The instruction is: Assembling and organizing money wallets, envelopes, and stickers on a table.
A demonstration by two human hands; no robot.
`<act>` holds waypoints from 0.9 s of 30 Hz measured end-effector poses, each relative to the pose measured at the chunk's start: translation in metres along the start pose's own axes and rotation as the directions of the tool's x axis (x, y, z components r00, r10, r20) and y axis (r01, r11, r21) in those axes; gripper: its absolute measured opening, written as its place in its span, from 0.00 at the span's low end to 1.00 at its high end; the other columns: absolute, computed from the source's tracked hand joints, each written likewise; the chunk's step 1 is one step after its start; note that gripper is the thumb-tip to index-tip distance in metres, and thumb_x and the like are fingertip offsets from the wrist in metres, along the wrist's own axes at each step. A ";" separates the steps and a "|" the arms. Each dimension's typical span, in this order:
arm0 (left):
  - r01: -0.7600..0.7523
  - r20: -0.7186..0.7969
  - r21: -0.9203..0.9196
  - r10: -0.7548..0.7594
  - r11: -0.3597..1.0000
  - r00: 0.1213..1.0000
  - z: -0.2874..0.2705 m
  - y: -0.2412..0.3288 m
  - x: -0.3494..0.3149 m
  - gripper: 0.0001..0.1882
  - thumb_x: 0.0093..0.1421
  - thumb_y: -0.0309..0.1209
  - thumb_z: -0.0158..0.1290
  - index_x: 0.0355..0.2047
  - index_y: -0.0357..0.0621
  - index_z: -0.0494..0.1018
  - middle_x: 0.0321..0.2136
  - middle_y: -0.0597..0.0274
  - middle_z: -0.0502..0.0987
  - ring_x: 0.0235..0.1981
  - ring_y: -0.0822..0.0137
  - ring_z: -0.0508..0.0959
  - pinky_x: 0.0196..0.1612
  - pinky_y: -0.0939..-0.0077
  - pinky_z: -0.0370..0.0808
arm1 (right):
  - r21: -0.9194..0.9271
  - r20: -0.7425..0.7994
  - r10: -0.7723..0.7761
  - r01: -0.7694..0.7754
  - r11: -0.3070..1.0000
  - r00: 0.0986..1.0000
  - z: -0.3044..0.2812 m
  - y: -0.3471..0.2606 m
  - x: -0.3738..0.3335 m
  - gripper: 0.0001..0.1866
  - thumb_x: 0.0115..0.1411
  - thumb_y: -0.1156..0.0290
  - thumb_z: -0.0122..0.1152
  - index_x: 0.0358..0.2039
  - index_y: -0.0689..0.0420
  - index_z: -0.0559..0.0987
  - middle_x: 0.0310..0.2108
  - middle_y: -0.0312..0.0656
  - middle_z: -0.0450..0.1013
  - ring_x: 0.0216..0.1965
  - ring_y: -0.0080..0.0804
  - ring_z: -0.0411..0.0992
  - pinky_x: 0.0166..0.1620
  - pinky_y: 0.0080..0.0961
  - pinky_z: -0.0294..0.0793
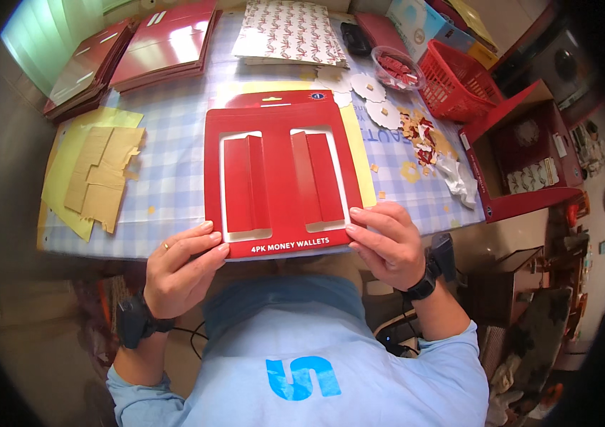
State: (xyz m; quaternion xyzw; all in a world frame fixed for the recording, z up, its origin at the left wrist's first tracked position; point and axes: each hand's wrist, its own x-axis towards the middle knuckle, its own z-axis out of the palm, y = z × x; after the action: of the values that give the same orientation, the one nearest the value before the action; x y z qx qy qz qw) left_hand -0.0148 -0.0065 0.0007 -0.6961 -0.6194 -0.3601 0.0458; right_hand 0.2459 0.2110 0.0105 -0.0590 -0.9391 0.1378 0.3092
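Observation:
A flat red cardboard package sleeve (280, 171) lies in front of me, over the near edge of the table. Two tall window cut-outs in it have folded red flaps inside, and a small hang slot is cut near its far edge. My left hand (181, 269) pinches the sleeve's lower left corner between thumb and fingers. At the lower right corner my right hand (388, 242) grips it the same way. Under the sleeve, a yellow sheet (361, 153) sticks out on the right and far sides.
Stacks of red card (164, 43) stand at the far left; patterned sheets (285, 32) lie at the back. Torn brown cardboard (103, 174) rests on yellow paper at left. A red basket (455, 85), a clear tub (396, 70), paper scraps (423, 139) and an open red box (523, 153) are at right.

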 end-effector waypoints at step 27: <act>0.001 -0.016 -0.101 -0.002 0.995 1.000 -0.004 -0.006 -0.006 0.30 0.47 0.16 0.61 0.52 0.38 0.69 0.47 0.53 0.77 0.51 0.54 0.76 0.54 0.65 0.74 | 0.075 -0.002 0.082 -0.082 0.994 0.997 0.001 -0.012 0.006 0.14 0.49 0.83 0.63 0.39 0.59 0.81 0.42 0.45 0.77 0.48 0.43 0.73 0.51 0.35 0.74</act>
State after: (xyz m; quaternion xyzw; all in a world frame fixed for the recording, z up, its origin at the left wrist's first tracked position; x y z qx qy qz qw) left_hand -0.0217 -0.0125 -0.0018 -0.6941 -0.6005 -0.3968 0.0153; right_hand 0.2404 0.2004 0.0171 -0.0862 -0.9293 0.1851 0.3078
